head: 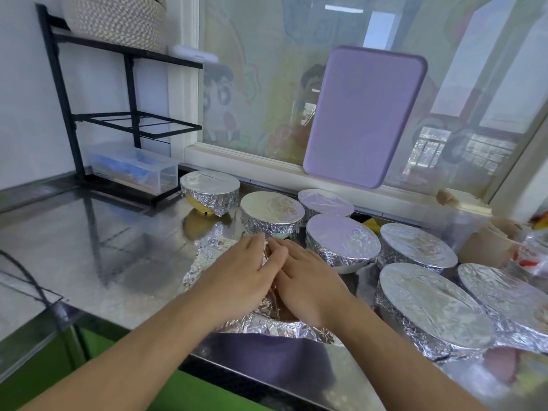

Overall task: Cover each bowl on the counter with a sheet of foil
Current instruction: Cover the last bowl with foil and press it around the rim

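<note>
We see both hands flat on a crumpled sheet of foil [237,323] laid over a purple bowl [267,355] at the near edge of the steel bench [98,247]. The left hand [240,274] and the right hand [308,280] lie side by side with fingers straight and touching, pressing the foil down rather than gripping it. The foil's edges stick out loosely to the left of the left hand and below both wrists.

Beyond the fingertips stand foil-covered bowls: a yellow bowl [210,192] farthest left, and one [272,212] straight ahead. To the right of the right hand more covered bowls crowd together, among them a large one [431,310] near the bench's front edge.

The bench is shiny and mirrors what stands on it. Far left of the hands a black wire rack [98,114] rises against a white wall, with a woven basket [115,19] on top and a clear plastic box [133,167] beneath. Ahead, a lilac cutting board [364,117] leans on a window [267,84] with cartoon stickers. Below the bench front, green [44,375] shows.
</note>
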`<state>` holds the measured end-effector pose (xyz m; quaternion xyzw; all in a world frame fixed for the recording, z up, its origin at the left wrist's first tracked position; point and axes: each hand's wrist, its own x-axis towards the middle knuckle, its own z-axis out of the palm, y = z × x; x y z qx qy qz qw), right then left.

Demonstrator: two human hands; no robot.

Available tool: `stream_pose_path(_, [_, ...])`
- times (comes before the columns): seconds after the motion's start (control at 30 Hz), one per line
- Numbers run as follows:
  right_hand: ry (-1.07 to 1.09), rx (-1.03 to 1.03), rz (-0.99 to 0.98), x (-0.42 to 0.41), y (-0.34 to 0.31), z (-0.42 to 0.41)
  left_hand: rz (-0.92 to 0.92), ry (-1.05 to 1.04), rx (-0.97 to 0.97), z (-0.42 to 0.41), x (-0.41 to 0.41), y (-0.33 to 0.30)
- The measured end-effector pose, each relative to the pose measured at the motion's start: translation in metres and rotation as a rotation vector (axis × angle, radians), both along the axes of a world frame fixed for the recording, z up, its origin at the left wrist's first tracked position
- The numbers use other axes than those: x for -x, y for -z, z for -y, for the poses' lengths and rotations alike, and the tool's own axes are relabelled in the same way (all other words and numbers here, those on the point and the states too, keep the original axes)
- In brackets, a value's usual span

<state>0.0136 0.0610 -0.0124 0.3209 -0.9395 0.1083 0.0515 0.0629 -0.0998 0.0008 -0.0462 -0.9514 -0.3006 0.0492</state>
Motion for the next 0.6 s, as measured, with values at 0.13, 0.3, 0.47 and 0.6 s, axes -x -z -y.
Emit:
stream_pose_path(0.13, [0.041,0.105,0.006,-0.003,0.002,-0.006,-0.066,-0.058,0.157,-0.012,0.005,0.013])
stream_pose_path(0.3, [0.060,-0.004,-0.042,-0.009,0.012,-0.016,-0.039,-0.013,0.163,-0.004,0.011,0.018])
stream_pose_path(0.47, [0.200,0.233,0.005,-0.028,0.011,-0.017,-0.035,0.087,0.184,0.006,0.013,0.010])
stream_pose_path(0.6, [0.229,0.212,0.053,-0.031,0.002,-0.016,-0.046,0.070,0.102,0.009,0.007,0.009])
